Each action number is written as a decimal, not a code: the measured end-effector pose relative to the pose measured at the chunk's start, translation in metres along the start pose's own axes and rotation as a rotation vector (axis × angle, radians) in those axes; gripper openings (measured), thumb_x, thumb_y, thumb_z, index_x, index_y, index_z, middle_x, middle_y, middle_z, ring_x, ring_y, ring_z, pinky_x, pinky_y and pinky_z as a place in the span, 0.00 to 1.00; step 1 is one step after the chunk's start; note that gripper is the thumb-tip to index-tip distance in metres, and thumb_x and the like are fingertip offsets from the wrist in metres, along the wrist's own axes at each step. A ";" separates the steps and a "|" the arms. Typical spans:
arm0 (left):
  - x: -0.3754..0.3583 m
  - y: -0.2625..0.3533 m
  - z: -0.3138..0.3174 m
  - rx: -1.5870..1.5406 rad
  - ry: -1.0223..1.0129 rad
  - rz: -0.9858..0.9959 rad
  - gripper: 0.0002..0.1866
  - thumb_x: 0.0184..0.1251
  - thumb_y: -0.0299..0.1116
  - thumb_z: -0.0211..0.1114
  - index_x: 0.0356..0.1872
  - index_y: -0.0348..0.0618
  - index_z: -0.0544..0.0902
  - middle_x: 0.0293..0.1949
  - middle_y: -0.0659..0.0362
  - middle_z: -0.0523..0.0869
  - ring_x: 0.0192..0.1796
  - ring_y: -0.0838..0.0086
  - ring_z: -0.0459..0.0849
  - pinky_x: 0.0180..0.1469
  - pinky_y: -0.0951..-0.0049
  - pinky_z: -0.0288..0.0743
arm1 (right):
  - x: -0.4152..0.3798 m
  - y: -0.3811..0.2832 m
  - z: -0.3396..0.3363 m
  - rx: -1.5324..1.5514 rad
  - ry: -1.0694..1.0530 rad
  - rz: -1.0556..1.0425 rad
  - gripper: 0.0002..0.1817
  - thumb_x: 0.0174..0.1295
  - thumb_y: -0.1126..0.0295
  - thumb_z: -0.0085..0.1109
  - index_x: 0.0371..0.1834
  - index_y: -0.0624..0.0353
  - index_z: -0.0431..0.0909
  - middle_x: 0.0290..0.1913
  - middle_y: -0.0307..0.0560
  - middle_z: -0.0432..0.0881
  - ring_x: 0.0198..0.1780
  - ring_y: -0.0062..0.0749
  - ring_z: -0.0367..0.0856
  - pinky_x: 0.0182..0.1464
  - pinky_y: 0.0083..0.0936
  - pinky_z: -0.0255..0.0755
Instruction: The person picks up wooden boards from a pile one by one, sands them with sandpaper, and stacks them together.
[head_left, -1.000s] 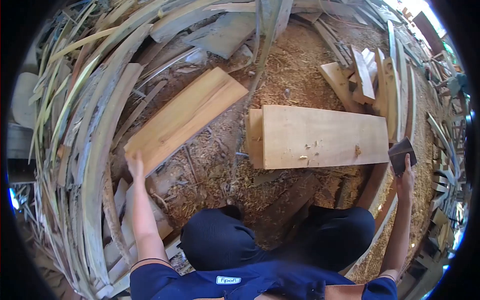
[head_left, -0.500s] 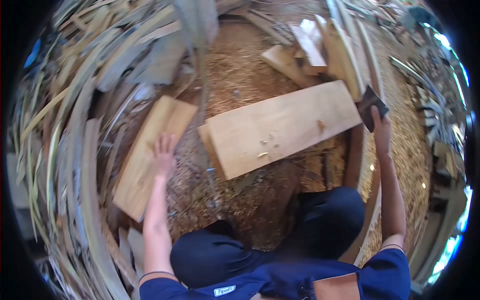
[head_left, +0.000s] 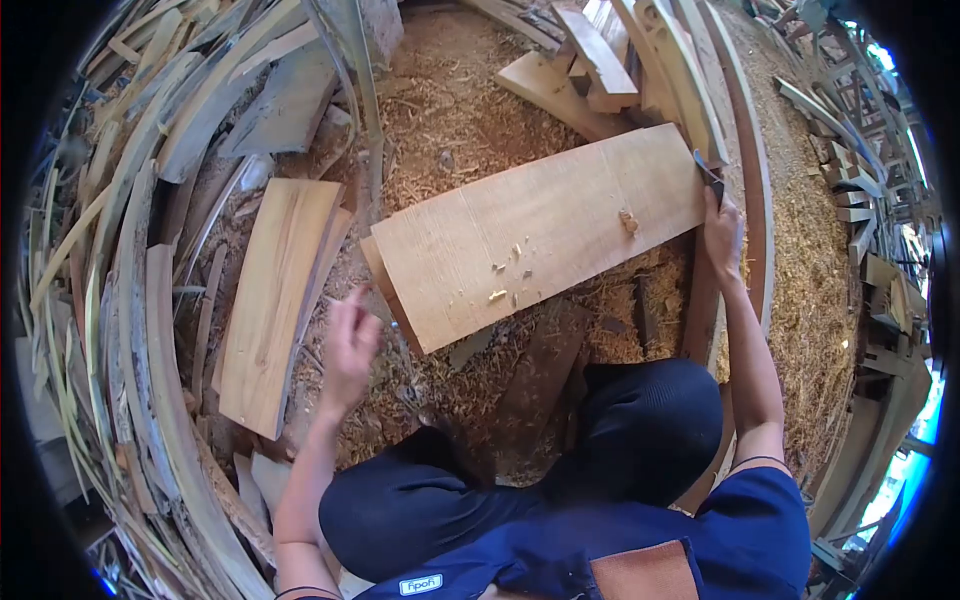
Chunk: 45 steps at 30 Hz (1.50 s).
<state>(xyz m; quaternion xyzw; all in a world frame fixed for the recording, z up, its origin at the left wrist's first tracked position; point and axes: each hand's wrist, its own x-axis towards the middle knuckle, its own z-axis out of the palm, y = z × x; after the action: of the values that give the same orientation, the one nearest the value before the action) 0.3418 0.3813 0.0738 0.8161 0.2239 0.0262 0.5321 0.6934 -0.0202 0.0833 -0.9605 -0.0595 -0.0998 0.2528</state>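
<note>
A wide pale plank (head_left: 540,230) lies slantwise in front of my knees, with small wood chips and a brown shaving on its top. My left hand (head_left: 352,345) is in the air between this plank and a second board (head_left: 280,300) on the left, touching neither, its fingers partly spread and holding nothing. At the plank's right end, my right hand (head_left: 723,230) grips a dark, thin flat tool (head_left: 712,178), seen nearly edge-on. Under the plank's left end another wooden piece (head_left: 390,292) sticks out.
Long curved wood strips (head_left: 150,330) are heaped along the left. At the top right stand stacked blocks and boards (head_left: 600,60). Sawdust and shavings (head_left: 805,290) cover the ground on the right. My bent knees (head_left: 650,420) are below the plank.
My left hand has left the left board and moved right. That board now stands more upright in view. The dark tool has moved left to the plank's right end and turned edge-on.
</note>
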 end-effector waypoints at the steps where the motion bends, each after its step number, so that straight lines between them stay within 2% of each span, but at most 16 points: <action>1: -0.009 0.027 0.014 -0.124 -0.078 -0.063 0.32 0.71 0.37 0.50 0.72 0.45 0.48 0.45 0.54 0.70 0.39 0.70 0.75 0.43 0.67 0.78 | 0.001 0.004 0.002 0.040 0.044 -0.020 0.27 0.66 0.50 0.50 0.32 0.69 0.78 0.22 0.42 0.78 0.25 0.28 0.74 0.31 0.32 0.69; 2: -0.015 0.047 0.026 -0.249 -0.153 -0.119 0.33 0.71 0.36 0.49 0.72 0.45 0.46 0.47 0.52 0.71 0.41 0.70 0.76 0.43 0.68 0.78 | 0.002 0.002 0.002 0.043 0.033 -0.019 0.27 0.66 0.50 0.50 0.32 0.69 0.78 0.22 0.42 0.78 0.25 0.28 0.74 0.31 0.32 0.69; 4: -0.021 0.062 0.052 -0.421 -0.104 -0.118 0.33 0.72 0.36 0.49 0.72 0.44 0.44 0.50 0.50 0.71 0.41 0.69 0.78 0.44 0.67 0.79 | 0.005 0.001 -0.004 0.103 -0.063 0.076 0.23 0.67 0.52 0.46 0.47 0.61 0.79 0.36 0.62 0.82 0.41 0.55 0.81 0.43 0.41 0.70; 6: -0.021 0.077 0.058 -0.607 -0.079 -0.130 0.34 0.72 0.35 0.48 0.72 0.44 0.41 0.52 0.48 0.70 0.41 0.67 0.79 0.45 0.66 0.80 | 0.009 0.015 -0.002 0.082 -0.066 0.072 0.23 0.67 0.51 0.46 0.47 0.60 0.79 0.35 0.62 0.82 0.41 0.53 0.81 0.43 0.40 0.70; 9: -0.005 0.076 0.034 -0.936 -0.138 -0.586 0.23 0.73 0.39 0.46 0.62 0.35 0.59 0.48 0.47 0.76 0.35 0.64 0.84 0.32 0.68 0.85 | 0.003 0.006 -0.001 0.126 0.018 0.042 0.22 0.67 0.52 0.48 0.46 0.61 0.80 0.35 0.59 0.83 0.39 0.48 0.82 0.43 0.36 0.70; 13: -0.009 0.111 0.022 -0.815 -0.269 -0.583 0.23 0.73 0.43 0.46 0.56 0.31 0.62 0.36 0.45 0.81 0.21 0.63 0.83 0.20 0.67 0.83 | 0.010 0.003 -0.006 0.277 0.057 0.008 0.21 0.67 0.54 0.49 0.46 0.62 0.79 0.35 0.55 0.83 0.38 0.40 0.81 0.44 0.33 0.70; 17: -0.002 0.115 0.015 -0.912 -0.212 -0.629 0.22 0.72 0.45 0.46 0.49 0.31 0.70 0.34 0.49 0.81 0.21 0.66 0.83 0.20 0.69 0.82 | 0.027 -0.006 -0.026 0.497 0.150 -0.027 0.21 0.67 0.56 0.51 0.41 0.68 0.79 0.32 0.47 0.83 0.36 0.27 0.79 0.42 0.27 0.71; 22: 0.010 0.092 0.021 -0.838 -0.153 -0.561 0.21 0.71 0.43 0.48 0.48 0.30 0.70 0.35 0.50 0.82 0.22 0.68 0.83 0.20 0.70 0.82 | 0.034 -0.023 -0.039 0.163 0.024 -0.096 0.19 0.67 0.58 0.51 0.43 0.66 0.79 0.32 0.51 0.83 0.34 0.31 0.80 0.39 0.28 0.71; 25: 0.014 0.080 0.027 -0.727 -0.090 -0.470 0.21 0.70 0.43 0.49 0.48 0.31 0.70 0.36 0.47 0.81 0.22 0.66 0.84 0.20 0.71 0.82 | 0.031 -0.030 -0.033 -0.152 -0.158 -0.295 0.17 0.65 0.61 0.51 0.45 0.64 0.78 0.36 0.63 0.80 0.40 0.56 0.79 0.40 0.37 0.71; 32: 0.028 0.069 0.027 -0.595 -0.069 -0.319 0.24 0.70 0.41 0.49 0.58 0.31 0.62 0.45 0.44 0.79 0.22 0.66 0.83 0.14 0.75 0.79 | -0.005 -0.035 0.010 -0.084 0.109 -0.476 0.16 0.65 0.67 0.48 0.51 0.64 0.76 0.52 0.59 0.77 0.51 0.50 0.78 0.54 0.36 0.72; 36: 0.040 0.023 0.037 -0.201 0.118 -0.003 0.30 0.72 0.39 0.49 0.67 0.32 0.52 0.60 0.42 0.65 0.56 0.62 0.75 0.49 0.68 0.78 | -0.060 -0.102 0.038 -0.043 -0.047 -0.890 0.19 0.55 0.78 0.50 0.52 0.70 0.73 0.52 0.61 0.78 0.57 0.48 0.76 0.63 0.36 0.67; 40: 0.036 0.034 0.033 0.078 0.166 0.130 0.31 0.73 0.39 0.48 0.69 0.34 0.49 0.59 0.43 0.68 0.62 0.64 0.69 0.60 0.67 0.68 | -0.062 -0.137 0.044 0.145 -0.294 -1.221 0.20 0.56 0.76 0.50 0.54 0.63 0.72 0.57 0.55 0.75 0.59 0.41 0.74 0.63 0.33 0.67; 41: 0.032 0.055 0.030 -0.082 0.072 -0.049 0.32 0.73 0.40 0.47 0.69 0.31 0.48 0.60 0.42 0.68 0.62 0.61 0.70 0.62 0.67 0.65 | -0.034 -0.120 0.052 -0.009 -0.068 -1.312 0.17 0.56 0.75 0.50 0.51 0.60 0.73 0.52 0.52 0.77 0.54 0.37 0.77 0.56 0.30 0.73; 42: 0.031 0.057 0.031 -0.138 0.034 -0.116 0.32 0.74 0.40 0.46 0.69 0.30 0.47 0.61 0.41 0.68 0.63 0.59 0.70 0.64 0.67 0.62 | -0.009 -0.109 0.041 -0.117 -0.296 -1.006 0.20 0.57 0.75 0.50 0.55 0.61 0.73 0.58 0.49 0.75 0.62 0.37 0.71 0.66 0.31 0.63; 44: 0.028 0.060 0.031 -0.244 -0.033 -0.258 0.33 0.75 0.41 0.45 0.69 0.27 0.46 0.63 0.40 0.67 0.63 0.55 0.70 0.67 0.67 0.56 | 0.047 -0.073 0.052 -0.644 -0.010 -0.733 0.20 0.58 0.76 0.45 0.55 0.61 0.73 0.51 0.50 0.77 0.55 0.43 0.75 0.58 0.29 0.70; 45: 0.033 0.034 0.041 -0.100 0.081 -0.085 0.32 0.75 0.42 0.44 0.69 0.30 0.47 0.61 0.40 0.69 0.63 0.57 0.70 0.66 0.67 0.58 | 0.063 -0.044 0.072 -0.050 0.145 -0.634 0.20 0.57 0.78 0.45 0.54 0.61 0.73 0.48 0.52 0.77 0.50 0.45 0.76 0.53 0.32 0.72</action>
<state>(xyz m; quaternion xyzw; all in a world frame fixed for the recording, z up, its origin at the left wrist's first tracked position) 0.3943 0.3477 0.0801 0.7766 0.2782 0.0477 0.5633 0.7588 0.0581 0.0568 -0.8905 -0.3352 -0.2430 0.1889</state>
